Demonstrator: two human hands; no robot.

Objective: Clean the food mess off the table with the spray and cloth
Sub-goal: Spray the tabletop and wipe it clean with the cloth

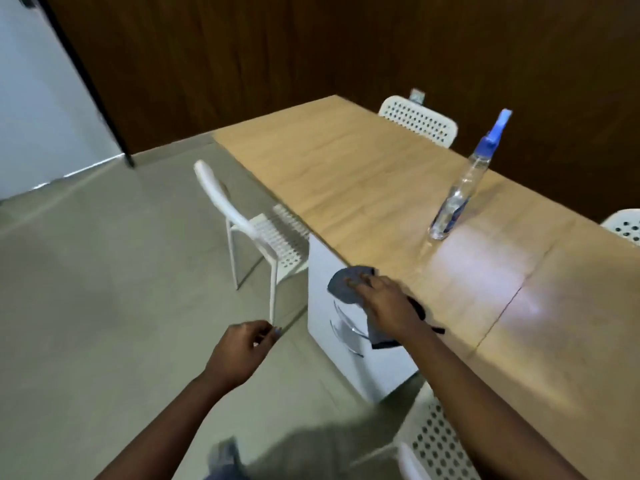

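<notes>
Right hand (377,292) flat on grey cloth (341,284), pressing it at the table (346,174) near-left edge, cloth overhanging. Left hand (239,355) loosely curled, apparently empty, off-table left. Spray bottle (460,188) upright, far-right of cloth; right hand nearer.

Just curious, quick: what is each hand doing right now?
Left hand: loosely curled, holds nothing seen.
Right hand: fingers flat, pressing the cloth.

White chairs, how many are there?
4. One chair stands left of the table; a second chair behind its far side; a third chair cut off at the right edge; a fourth chair at the bottom. Others may be hidden.
</notes>
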